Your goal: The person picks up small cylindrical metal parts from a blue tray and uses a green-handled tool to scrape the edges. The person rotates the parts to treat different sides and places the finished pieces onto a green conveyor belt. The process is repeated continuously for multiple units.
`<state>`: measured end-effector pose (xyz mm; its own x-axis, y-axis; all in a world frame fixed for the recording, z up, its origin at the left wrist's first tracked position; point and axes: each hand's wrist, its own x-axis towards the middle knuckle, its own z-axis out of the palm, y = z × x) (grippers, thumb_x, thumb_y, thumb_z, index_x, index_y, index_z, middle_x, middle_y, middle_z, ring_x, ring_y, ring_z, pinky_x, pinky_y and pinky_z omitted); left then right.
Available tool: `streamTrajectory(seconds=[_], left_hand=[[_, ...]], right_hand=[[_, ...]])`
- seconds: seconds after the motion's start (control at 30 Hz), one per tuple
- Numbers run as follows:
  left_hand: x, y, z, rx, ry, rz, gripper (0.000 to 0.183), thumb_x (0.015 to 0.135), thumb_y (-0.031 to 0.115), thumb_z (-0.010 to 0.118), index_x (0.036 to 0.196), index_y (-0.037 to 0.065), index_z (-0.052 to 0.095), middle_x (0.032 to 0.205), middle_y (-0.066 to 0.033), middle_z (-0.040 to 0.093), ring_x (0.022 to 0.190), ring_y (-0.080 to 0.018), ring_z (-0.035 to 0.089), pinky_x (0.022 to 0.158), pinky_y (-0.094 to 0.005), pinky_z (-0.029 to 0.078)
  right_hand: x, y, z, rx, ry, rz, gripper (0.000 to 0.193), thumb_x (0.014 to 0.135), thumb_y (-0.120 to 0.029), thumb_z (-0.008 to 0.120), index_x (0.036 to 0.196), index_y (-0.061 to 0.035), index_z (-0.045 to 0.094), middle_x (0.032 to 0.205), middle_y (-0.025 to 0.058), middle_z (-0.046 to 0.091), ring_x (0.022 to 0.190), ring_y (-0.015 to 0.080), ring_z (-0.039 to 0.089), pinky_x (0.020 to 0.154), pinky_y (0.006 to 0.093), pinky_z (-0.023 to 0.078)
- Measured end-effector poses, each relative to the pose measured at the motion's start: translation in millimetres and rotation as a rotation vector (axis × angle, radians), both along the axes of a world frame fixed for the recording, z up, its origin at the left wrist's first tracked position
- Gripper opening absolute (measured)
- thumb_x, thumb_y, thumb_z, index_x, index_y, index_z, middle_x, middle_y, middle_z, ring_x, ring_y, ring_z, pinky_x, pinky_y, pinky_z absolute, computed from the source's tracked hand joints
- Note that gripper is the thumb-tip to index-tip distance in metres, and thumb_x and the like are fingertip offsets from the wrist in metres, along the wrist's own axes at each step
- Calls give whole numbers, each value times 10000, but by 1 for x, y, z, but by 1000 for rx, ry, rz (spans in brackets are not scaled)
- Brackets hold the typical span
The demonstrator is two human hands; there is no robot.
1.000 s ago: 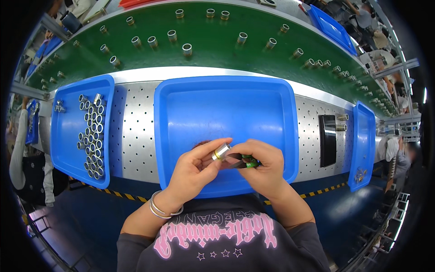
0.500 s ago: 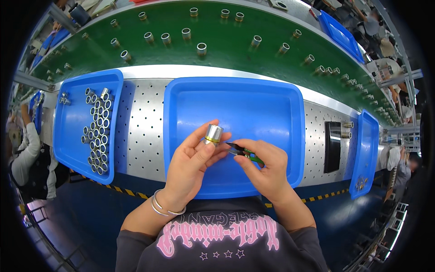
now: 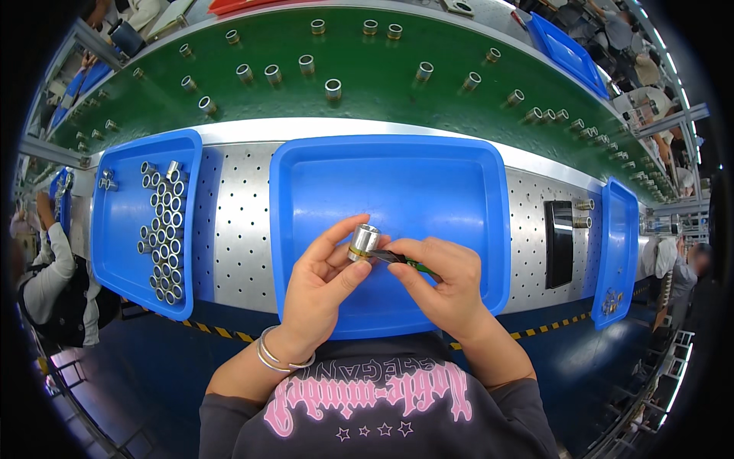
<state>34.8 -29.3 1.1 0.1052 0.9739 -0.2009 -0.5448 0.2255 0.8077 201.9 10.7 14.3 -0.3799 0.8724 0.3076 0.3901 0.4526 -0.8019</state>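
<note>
Between the fingers and thumb of my left hand [image 3: 325,275], a short shiny metal sleeve [image 3: 368,237] is held with its open end facing up and a yellowish band around its lower part. My right hand [image 3: 443,275] grips a small pair of pliers [image 3: 417,266] with green handles and dark jaws. The jaw tips meet the sleeve at its band; whether they pinch the band cannot be made out. Both hands are above the near half of a blue tray [image 3: 413,157], whose visible floor holds no sleeves.
To the left, another blue tray [image 3: 115,252] holds many metal sleeves [image 3: 164,222]. A green conveyor belt [image 3: 367,57] with scattered sleeves runs along the far side. At right are a black flat device [image 3: 559,245], two sleeves [image 3: 583,222] and a further blue tray [image 3: 610,268].
The pliers' tips have come left to the sleeve's band. My left hand has lowered the sleeve slightly and turned it more upright. Sleeves on the belt have shifted a little left in view.
</note>
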Motion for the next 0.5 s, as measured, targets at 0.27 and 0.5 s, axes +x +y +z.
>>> streamTrajectory(seconds=[0.27,0.5], left_hand=[[2,0,0,6,3,-4,477,853,9,556,1299,2,386,1150,-163,567,1068,-175,547,940,-280,409],[2,-1,-4,18,0,-7,480,850,7,559,1299,3,387,1151,-166,568,1078,-183,546,952,-295,403]], right_hand=[[2,0,0,-34,5,15,148,724,-95,688,868,-73,661,635,57,603,519,183,574,460,272,408],[2,0,-2,-71,42,22,149,726,-82,684,872,-63,661,644,66,609,522,180,578,465,266,413]])
